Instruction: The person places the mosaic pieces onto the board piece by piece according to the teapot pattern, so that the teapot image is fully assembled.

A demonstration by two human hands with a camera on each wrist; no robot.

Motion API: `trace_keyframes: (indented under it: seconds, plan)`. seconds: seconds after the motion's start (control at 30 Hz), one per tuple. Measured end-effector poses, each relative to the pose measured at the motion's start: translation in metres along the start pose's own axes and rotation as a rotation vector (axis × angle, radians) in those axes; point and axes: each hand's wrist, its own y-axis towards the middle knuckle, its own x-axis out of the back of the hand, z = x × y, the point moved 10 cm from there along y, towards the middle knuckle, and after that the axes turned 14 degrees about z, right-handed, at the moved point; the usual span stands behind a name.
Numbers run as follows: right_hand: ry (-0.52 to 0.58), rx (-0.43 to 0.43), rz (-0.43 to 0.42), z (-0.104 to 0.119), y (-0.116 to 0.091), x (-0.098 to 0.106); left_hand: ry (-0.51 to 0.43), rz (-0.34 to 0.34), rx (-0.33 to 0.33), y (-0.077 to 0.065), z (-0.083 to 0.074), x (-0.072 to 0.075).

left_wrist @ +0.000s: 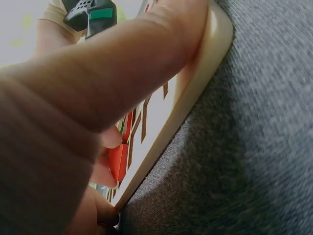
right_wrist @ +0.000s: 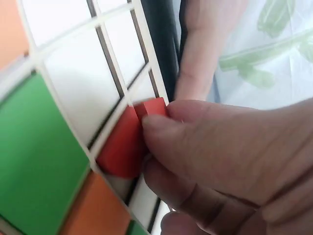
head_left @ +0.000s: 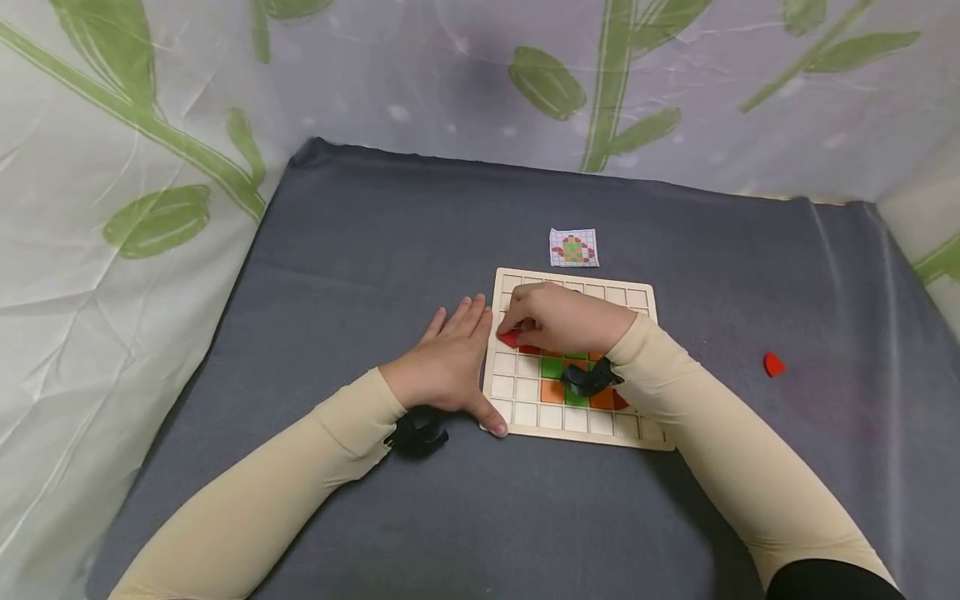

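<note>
A wooden grid board (head_left: 577, 434) lies on the grey cloth, with green, orange and red pieces in several cells. My right hand (head_left: 558, 318) reaches over it and pinches a small red piece (right_wrist: 155, 104) between thumb and fingers at the leftmost column. Beside that, another red piece (right_wrist: 121, 146) sits in a cell, near a green square (right_wrist: 41, 154). Fingers spread, my left hand (head_left: 450, 358) rests along the board's left edge, its thumb at the near left corner. The right hand and sleeve hide part of the grid.
A small printed card (head_left: 574, 248) with a coloured grid pattern lies just behind the board. Off to the right, a loose red piece (head_left: 773, 364) with one rounded side rests on the cloth (head_left: 750, 275). A leaf-printed curtain (head_left: 450, 83) borders the far side.
</note>
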Motion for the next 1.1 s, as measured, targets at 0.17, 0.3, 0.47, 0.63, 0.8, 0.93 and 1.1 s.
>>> trace_keyframes:
  seconds: [0.17,0.3,0.47,0.63,0.8,0.93,1.1]
  plan:
    - [0.012,0.051,-0.036,0.007,0.001,0.0,-0.005,-0.001,-0.005,0.0,0.0,0.001]
    - [0.004,0.059,-0.066,0.011,0.0,0.0,-0.017,0.006,-0.008,-0.001,0.0,0.001]
    - [0.001,0.042,-0.116,0.012,-0.006,0.0,-0.012,0.007,-0.007,-0.001,-0.001,0.001]
    - [0.004,-0.064,-0.203,0.004,-0.023,0.0,-0.01,0.005,-0.005,-0.001,-0.002,0.001]
    - [-0.032,-0.142,-0.271,-0.004,-0.05,0.008,-0.013,-0.01,0.005,-0.002,0.0,0.002]
    - [-0.036,-0.221,-0.258,-0.019,-0.079,0.013,-0.025,-0.018,0.002,-0.002,0.0,0.002]
    - [0.003,-0.376,-0.219,-0.046,-0.122,0.014,-0.011,-0.022,0.003,0.0,0.0,0.0]
